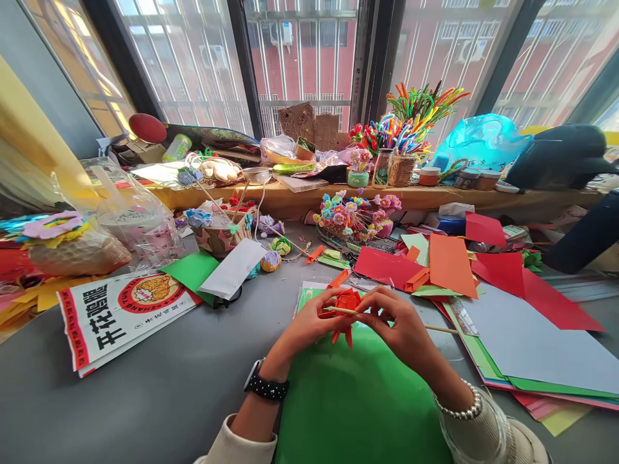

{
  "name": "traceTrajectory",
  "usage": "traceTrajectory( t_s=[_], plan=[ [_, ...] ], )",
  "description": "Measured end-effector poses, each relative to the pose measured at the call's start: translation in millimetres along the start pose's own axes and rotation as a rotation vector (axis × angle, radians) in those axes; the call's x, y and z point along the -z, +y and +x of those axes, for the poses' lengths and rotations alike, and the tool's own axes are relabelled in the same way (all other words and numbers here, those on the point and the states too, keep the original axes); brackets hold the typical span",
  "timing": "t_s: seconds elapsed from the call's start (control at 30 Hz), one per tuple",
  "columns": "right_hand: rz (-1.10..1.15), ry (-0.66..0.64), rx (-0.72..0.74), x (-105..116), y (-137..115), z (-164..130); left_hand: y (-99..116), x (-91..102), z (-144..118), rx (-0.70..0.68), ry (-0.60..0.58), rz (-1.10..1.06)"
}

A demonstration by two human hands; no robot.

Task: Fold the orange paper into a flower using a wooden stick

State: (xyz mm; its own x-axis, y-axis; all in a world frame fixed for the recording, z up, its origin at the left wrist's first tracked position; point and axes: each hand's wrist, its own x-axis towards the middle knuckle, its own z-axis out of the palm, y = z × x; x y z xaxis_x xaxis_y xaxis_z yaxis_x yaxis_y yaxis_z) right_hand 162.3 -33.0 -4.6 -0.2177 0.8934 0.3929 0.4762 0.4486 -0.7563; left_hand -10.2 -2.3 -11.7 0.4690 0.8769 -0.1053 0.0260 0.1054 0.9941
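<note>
Between both hands, above a green mat (358, 399), is a red-orange folded paper flower (347, 300) with pointed strips hanging below it. My left hand (309, 325) has its fingers closed around the flower's left side. My right hand (397, 322) pinches a thin wooden stick (342, 310), whose near end lies across the front of the flower. The stick's other end shows beyond my right wrist, to the right. Whether the stick touches the paper cannot be made out. A small orange paper strip (340, 278) lies just behind the left fingers.
Red and orange paper sheets (452, 265) and a stack of coloured paper (546, 348) lie to the right. On the left are a printed paper bag (128, 316) and a basket (225, 238). Crocheted flowers (355, 212) stand behind, below a sill crowded with pipe cleaners (401, 132).
</note>
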Motion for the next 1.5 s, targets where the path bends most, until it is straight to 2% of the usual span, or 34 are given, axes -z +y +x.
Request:
traceTrajectory(
  t_s=[0.17, 0.33, 0.5, 0.6, 0.8, 1.0, 1.13, 1.33, 1.5],
  plan=[
    [-0.028, 0.083, 0.062, -4, -1, -2, -2, -1.8, 0, 0.043, -0.046, -0.052],
    [-0.124, 0.195, 0.175, -12, 0, -5, 0, -3.7, -3, 0.019, -0.127, -0.147],
    [-0.18, 0.238, 0.242, -16, 1, -6, 0, -2.8, -3, 0.016, -0.117, -0.136],
    [-0.132, 0.211, 0.215, -15, 0, -6, -1, -1.1, -3, 0.029, -0.085, -0.118],
    [0.057, 0.117, 0.027, -11, -3, -3, -2, 1.4, -1, 0.052, -0.108, -0.123],
    [0.033, 0.087, -0.003, -10, -3, -1, -5, -1.1, 0, 0.003, -0.102, -0.112],
    [-0.023, 0.098, 0.045, -12, -1, -2, -5, -2.0, 0, 0.027, -0.089, -0.101],
    [-0.158, 0.199, 0.203, -14, 4, -4, -3, -0.6, -2, 0.028, -0.05, -0.102],
    [-0.301, 0.282, 0.365, -15, 7, -4, -3, -4.6, -2, -0.1, -0.018, -0.087]
  ],
)
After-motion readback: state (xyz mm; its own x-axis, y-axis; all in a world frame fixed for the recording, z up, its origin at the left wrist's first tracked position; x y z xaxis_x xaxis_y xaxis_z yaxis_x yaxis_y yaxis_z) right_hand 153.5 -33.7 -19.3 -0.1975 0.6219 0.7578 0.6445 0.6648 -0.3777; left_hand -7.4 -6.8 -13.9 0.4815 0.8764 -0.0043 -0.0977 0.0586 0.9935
